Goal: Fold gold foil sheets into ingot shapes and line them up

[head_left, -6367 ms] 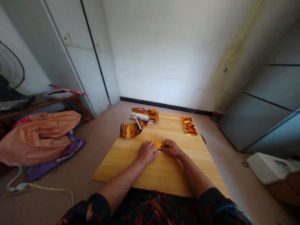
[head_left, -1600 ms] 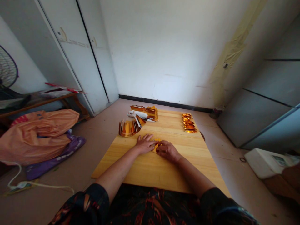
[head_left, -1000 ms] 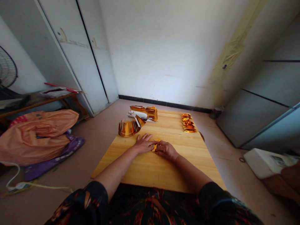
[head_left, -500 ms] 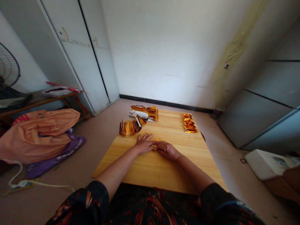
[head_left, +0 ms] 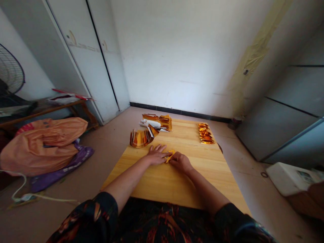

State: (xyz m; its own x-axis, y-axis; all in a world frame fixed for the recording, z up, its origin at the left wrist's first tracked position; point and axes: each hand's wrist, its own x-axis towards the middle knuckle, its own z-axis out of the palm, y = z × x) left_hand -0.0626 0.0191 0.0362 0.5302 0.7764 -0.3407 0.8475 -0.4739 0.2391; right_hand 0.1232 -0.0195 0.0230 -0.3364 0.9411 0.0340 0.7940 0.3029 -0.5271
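A small piece of gold foil paper (head_left: 169, 156) lies on the wooden board (head_left: 162, 182), mostly hidden between my hands. My left hand (head_left: 155, 156) rests flat with its fingers spread, pressing the paper's left side. My right hand (head_left: 180, 161) pinches the paper's right edge with closed fingers. A curved fan of gold foil sheets (head_left: 140, 138) stands on the board just beyond my left hand. A stack of gold paper with a white wrapper (head_left: 158, 122) sits at the board's far edge. A row of several folded gold pieces (head_left: 204, 133) lies at the far right.
The board sits low over a tiled floor. An orange sack (head_left: 43, 143) and a purple bag (head_left: 62, 167) lie to the left, with a white cord (head_left: 30, 197) on the floor. White cabinet doors (head_left: 83, 57) stand at the back left. A white box (head_left: 291, 179) is at the right.
Both hands stay on the gold paper; since 6.4 s ago my left hand has flattened from curled to spread fingers. In the last second the right hand shifted slightly along the paper's edge.
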